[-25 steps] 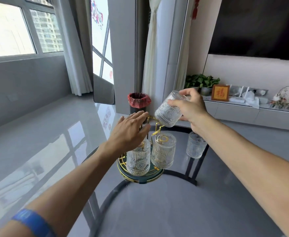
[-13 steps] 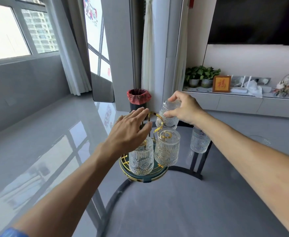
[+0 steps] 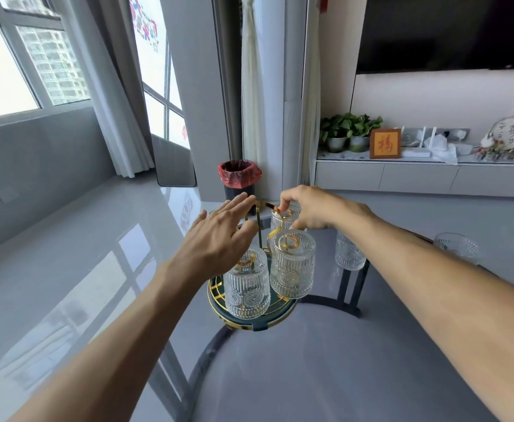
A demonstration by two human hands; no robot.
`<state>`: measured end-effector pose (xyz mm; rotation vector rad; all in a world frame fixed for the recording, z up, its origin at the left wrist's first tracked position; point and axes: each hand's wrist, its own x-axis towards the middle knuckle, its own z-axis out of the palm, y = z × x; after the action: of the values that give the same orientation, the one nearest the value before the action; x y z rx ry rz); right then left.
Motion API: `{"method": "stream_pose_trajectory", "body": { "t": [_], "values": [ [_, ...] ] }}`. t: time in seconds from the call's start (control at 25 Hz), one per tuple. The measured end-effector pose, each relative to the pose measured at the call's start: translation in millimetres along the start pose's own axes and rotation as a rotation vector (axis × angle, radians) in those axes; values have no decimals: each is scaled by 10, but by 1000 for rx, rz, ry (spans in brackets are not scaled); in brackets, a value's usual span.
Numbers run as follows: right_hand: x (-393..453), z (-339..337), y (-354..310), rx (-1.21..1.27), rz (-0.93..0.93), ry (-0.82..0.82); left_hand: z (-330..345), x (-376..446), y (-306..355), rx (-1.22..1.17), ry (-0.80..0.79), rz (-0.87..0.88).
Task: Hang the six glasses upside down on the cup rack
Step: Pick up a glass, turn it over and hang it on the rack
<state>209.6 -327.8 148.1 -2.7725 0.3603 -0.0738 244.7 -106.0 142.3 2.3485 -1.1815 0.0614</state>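
Observation:
A gold wire cup rack (image 3: 260,222) on a round dark-green base (image 3: 251,322) stands on the glass table. Two ribbed clear glasses hang upside down on its near side, one at the left (image 3: 246,287) and one at the right (image 3: 292,268). My right hand (image 3: 310,208) grips a third glass (image 3: 278,222), upside down over a far arm of the rack. My left hand (image 3: 219,239) hovers flat with spread fingers beside the rack's top, holding nothing. Two more glasses stand on the table to the right, one close (image 3: 350,254) and one farther (image 3: 456,246).
The round glass table (image 3: 325,360) has a dark frame beneath it. Beyond it stand a bin with a red liner (image 3: 239,179), a curtain, and a low cabinet (image 3: 426,178) with potted plants and ornaments. Glossy grey floor stretches to the left.
My right hand has brought the glass down from above the rack onto a far arm, turning it upside down. My left hand has stayed beside the rack's top.

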Motion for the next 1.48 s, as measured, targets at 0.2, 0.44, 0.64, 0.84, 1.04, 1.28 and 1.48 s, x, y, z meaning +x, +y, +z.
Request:
{"method": "stream_pose_trajectory", "body": {
  "t": [0.2, 0.44, 0.64, 0.84, 1.04, 1.28, 1.48],
  "values": [
    [-547, 82, 115, 165, 30, 101, -40, -42, 55, 228, -127, -19],
    [-2121, 417, 395, 253, 58, 252, 579, -961, 894, -236, 77, 193],
    [-3099, 698, 481, 288, 76, 205, 1127, -1347, 1485, -459, -91, 98],
    [-3528, 685, 760, -203, 301, 380, 1287, -1493, 1627, -477, -108, 34],
    [-3793, 740, 952, -262, 632, 112, 1247, -1628, 1566, -516, -107, -45],
    [-3620, 722, 539, 194, 556, 193, 1104, -1760, 1403, -498, 152, -246],
    [-3233, 671, -165, 1010, 356, 268, 842, -1821, 1107, -950, 47, -481]
  ]
}}
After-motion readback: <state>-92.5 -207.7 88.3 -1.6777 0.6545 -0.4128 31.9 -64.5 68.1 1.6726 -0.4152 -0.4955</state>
